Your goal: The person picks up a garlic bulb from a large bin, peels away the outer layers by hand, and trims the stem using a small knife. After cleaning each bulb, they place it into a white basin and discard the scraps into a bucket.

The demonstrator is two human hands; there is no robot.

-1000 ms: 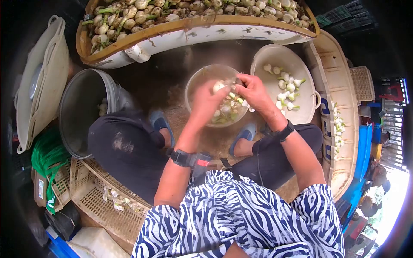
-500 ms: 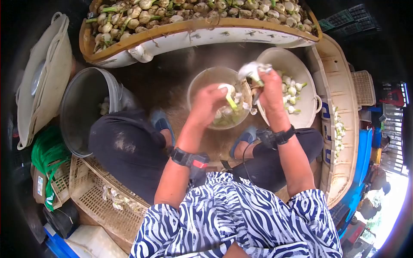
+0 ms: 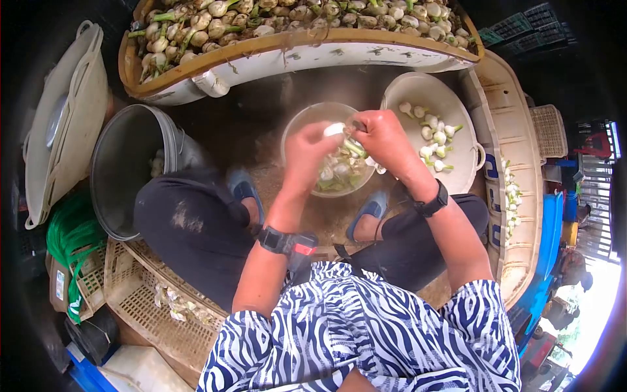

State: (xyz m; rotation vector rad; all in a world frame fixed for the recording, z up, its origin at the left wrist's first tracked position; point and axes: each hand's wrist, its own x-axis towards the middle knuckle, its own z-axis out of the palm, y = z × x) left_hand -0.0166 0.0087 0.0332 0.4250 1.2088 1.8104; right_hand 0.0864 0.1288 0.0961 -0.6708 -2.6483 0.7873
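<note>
Over a round bowl (image 3: 294,138) on the floor, my left hand (image 3: 308,151) is closed on a white garlic bulb (image 3: 334,129) with a green stem. Close beside it, my right hand (image 3: 386,140) is pinched at the bulb's root side; whatever its fingers grip is too small and hidden to name. Peelings and green bits (image 3: 336,173) lie in the bowl below both hands. Cleaned white bulbs (image 3: 439,138) sit in a pale basin (image 3: 465,166) to the right.
A long tub (image 3: 294,51) heaped with unpeeled garlic (image 3: 215,26) spans the top. At left stand a grey bucket (image 3: 127,170) and a tilted white basin (image 3: 78,111). Plastic crates (image 3: 163,320) lie at lower left; a large beige tray (image 3: 522,215) is at right.
My right hand has moved left and down to meet my left hand over the bowl. The white item it held up is no longer seen there, and more bulbs show in the pale basin.
</note>
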